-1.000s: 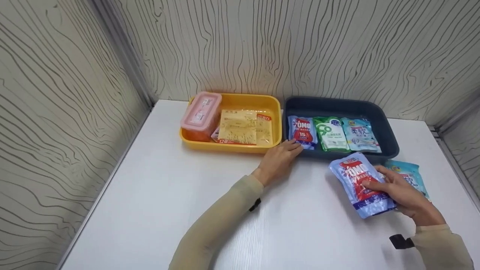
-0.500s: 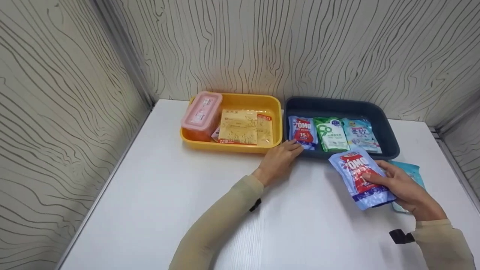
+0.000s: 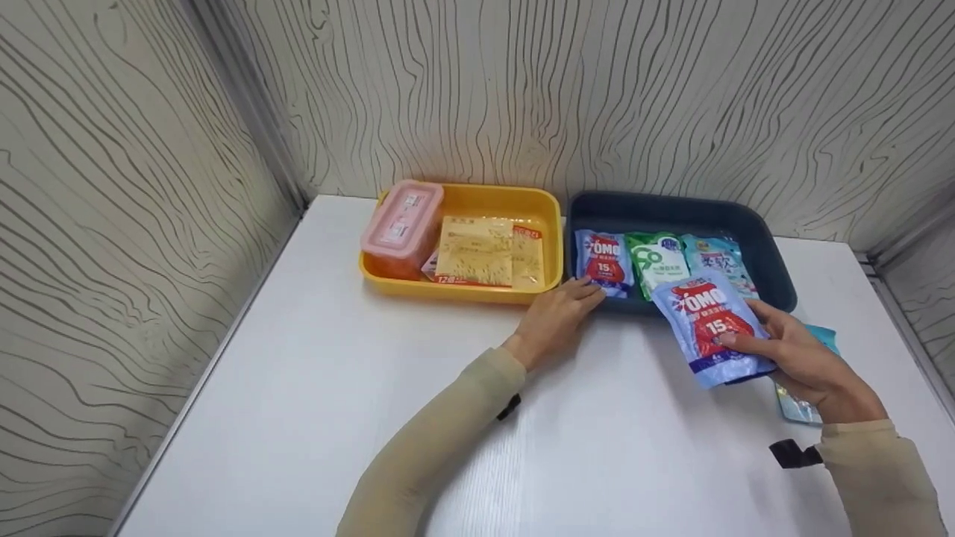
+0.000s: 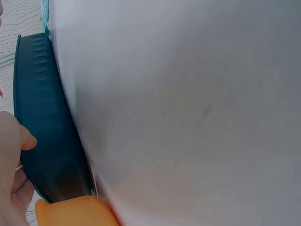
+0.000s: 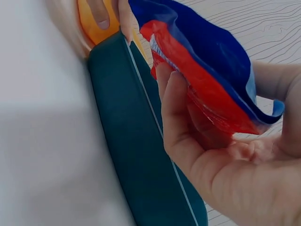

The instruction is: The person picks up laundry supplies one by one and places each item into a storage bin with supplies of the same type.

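Note:
My right hand (image 3: 809,365) grips a blue-and-red OMO detergent pouch (image 3: 712,328), thumb on its front face, held up over the front edge of the dark blue bin (image 3: 664,200). In the right wrist view the pouch (image 5: 202,70) shows its dark blue end, with fingers curled around it. At the bin's front left corner my left hand (image 3: 556,321) pinches the rim; the left wrist view has the thumb against the outer wall of the bin (image 4: 47,103). Inside the bin lie another OMO pouch (image 3: 606,261), a green-and-white pouch (image 3: 660,262) and a light blue pouch (image 3: 712,255), partly covered by the held one.
A yellow bin (image 3: 492,195) stands left of the dark one, holding a pink-lidded box (image 3: 403,220) and yellow packets (image 3: 475,253). Another light blue pouch (image 3: 798,406) lies on the white table (image 3: 313,403) behind my right hand. A patterned wall (image 3: 477,89) rises behind the bins.
My right hand has lifted the OMO pouch up and away from me, so that it now overlaps the dark bin's front edge. The left hand stays on the rim.

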Demonstrator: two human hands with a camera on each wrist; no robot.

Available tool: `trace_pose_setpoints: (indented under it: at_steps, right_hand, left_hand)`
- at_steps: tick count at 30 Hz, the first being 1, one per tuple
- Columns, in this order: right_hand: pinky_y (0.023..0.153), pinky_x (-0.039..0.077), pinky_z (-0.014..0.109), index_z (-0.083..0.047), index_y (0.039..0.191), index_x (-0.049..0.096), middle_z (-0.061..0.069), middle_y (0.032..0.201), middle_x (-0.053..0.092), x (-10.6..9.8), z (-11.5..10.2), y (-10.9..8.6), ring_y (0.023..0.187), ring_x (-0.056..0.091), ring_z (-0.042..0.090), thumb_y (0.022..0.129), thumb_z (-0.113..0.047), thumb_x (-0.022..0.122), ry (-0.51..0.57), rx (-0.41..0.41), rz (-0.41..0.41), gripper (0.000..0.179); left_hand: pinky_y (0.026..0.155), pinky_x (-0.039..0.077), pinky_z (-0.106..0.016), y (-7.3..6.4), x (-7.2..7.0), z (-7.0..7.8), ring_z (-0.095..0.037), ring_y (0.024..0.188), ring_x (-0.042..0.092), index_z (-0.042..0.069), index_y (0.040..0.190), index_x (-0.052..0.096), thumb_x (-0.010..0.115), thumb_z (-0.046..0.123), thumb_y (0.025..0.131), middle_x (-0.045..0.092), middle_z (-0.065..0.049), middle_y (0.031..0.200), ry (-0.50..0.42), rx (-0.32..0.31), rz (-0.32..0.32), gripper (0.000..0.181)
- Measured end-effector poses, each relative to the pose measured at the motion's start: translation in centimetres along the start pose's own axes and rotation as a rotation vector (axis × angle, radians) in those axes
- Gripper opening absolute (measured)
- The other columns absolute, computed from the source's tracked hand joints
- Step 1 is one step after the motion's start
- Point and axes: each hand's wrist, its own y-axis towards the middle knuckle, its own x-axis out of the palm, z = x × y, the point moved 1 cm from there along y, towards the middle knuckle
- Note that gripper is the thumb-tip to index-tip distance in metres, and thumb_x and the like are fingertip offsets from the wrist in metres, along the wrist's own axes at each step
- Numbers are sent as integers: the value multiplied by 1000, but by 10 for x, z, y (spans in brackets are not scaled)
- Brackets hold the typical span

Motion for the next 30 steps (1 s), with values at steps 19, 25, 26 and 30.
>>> trace_pose_setpoints:
  at_steps: [19,25,26,30]
  right_hand:
    - [96,62,24,-15,172,-8,-4,137,48,11,-16,23,111,70,7,107,-10,64,200,-62,45,97]
    - [95,62,23,-12,171,-11,-5,135,48,12,-22,34,110,69,5,106,-11,66,261,-35,76,101]
    - [94,63,24,-12,171,-11,-5,133,50,12,-23,36,110,69,5,106,-11,66,271,-27,81,101]
    - [94,63,25,-10,170,-13,-5,129,55,14,-26,43,108,71,6,105,-13,69,313,2,101,104]
  left_hand:
    - [122,44,-36,-1,-1,2,-19,148,54,16,149,64,65,19,107,65,0,152,-10,-24,-9,42]
    - [122,44,-36,-1,-2,2,-19,149,53,17,151,62,66,18,107,63,1,153,-19,-30,-24,44]
    - [123,44,-35,-1,-2,2,-19,150,52,17,151,62,66,18,107,63,1,153,-20,-31,-28,45]
    - [124,43,-36,-1,-4,2,-18,151,51,18,152,61,67,18,107,62,1,155,-22,-40,-43,46]
